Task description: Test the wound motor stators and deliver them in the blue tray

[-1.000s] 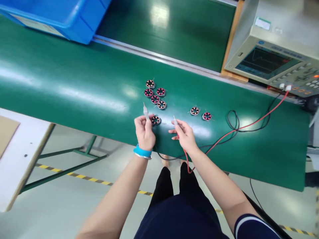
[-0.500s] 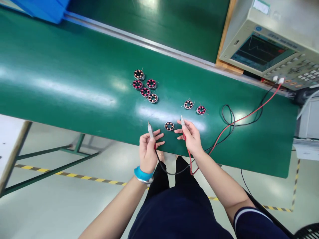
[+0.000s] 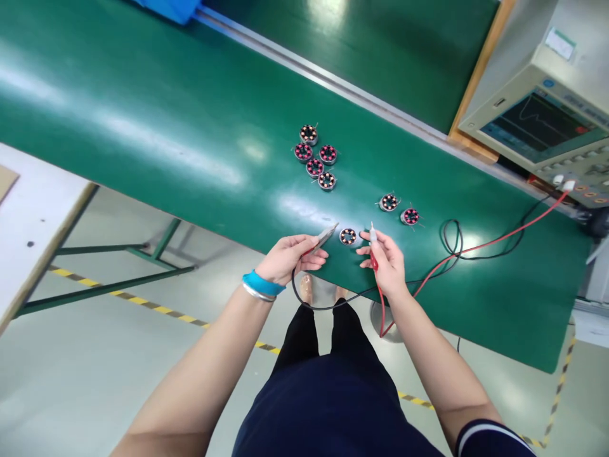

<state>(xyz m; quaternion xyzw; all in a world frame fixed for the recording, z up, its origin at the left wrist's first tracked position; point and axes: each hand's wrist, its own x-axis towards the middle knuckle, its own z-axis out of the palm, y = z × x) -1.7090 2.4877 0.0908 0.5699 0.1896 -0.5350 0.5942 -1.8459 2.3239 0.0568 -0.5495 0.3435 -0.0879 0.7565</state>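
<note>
My left hand [image 3: 295, 255] is closed on a grey-tipped test probe [image 3: 326, 235] with a black lead, its point aimed right. My right hand [image 3: 386, 259] grips a second test probe [image 3: 373, 240], red-handled with a red lead, its tip pointing away from me. Between the two tips a small round motor stator [image 3: 347, 237] with copper-coloured windings lies on the green bench; neither tip visibly touches it. Two more stators, one copper [image 3: 389, 202] and one pink [image 3: 410, 216], sit beyond my right hand. Farther back is a cluster of several stators [image 3: 314, 168].
A bench instrument [image 3: 547, 120] with a lit screen showing a curve stands at the right; the red lead [image 3: 499, 227] plugs into its front. The black lead [image 3: 445, 244] loops across the green bench [image 3: 181, 127]. A blue bin [image 3: 178, 7] is at the far left.
My left hand has turned its probe from pointing away to pointing right, towards the stator. The right probe stays beside the stator. The whole view has shifted and tilted.
</note>
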